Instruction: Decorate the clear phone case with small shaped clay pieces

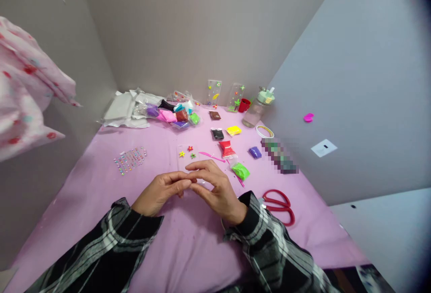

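Note:
My left hand [167, 190] and my right hand [215, 188] meet at the fingertips, low over the table. The fingers of both are pinched together; whatever sits between them is hidden or too small to name. Just behind them lies a clear phone case [187, 163] decorated with a yellow flower [182, 154], a red flower [190, 148] and a green flower [193, 155]. A pink modelling knife [212, 156] is beside the case. Packets of red clay [226, 149] and green clay [240, 171] lie to the right of my right hand.
Red-handled scissors [279, 207] lie right of my right sleeve. A gem sticker sheet [130, 160] is at left. Farther back are bagged clay packets [175, 114], decorated clear cases [214, 93], a red cup [244, 105], a water bottle [257, 108] and a tape roll [264, 132].

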{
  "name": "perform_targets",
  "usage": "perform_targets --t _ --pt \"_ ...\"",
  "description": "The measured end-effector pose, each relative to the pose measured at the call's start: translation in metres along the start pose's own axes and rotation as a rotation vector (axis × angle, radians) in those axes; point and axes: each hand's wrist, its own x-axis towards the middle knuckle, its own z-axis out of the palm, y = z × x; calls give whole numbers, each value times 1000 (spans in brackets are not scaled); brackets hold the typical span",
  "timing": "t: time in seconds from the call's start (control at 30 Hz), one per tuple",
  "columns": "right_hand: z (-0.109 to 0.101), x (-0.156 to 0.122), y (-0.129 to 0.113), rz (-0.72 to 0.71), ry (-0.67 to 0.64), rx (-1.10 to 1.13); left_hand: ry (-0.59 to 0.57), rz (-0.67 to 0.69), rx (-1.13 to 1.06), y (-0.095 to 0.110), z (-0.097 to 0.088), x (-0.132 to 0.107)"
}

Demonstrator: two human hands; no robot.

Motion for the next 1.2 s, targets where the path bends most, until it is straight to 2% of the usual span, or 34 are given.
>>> perform_targets --t 0.23,0.47,0.7,0.9,1.1,1.2 --pt "-2 2 -5 -33 -86 -1 5 14 -35 -1 -1 2" --pt "0 2 -2 -59 -8 9 -13 13 -79 -2 4 2" --pt "-2 3 -7 -43 -105 29 0 -3 -96 0 3 2" --pt "-2 2 -3 -15 21 25 -1 -5 -112 -1 5 2" --pt "-3 3 -7 -26 -114 32 -18 -7 -122 -1 4 0" --pt "-2 3 -6 -48 -101 37 -14 -13 -133 0 5 1"
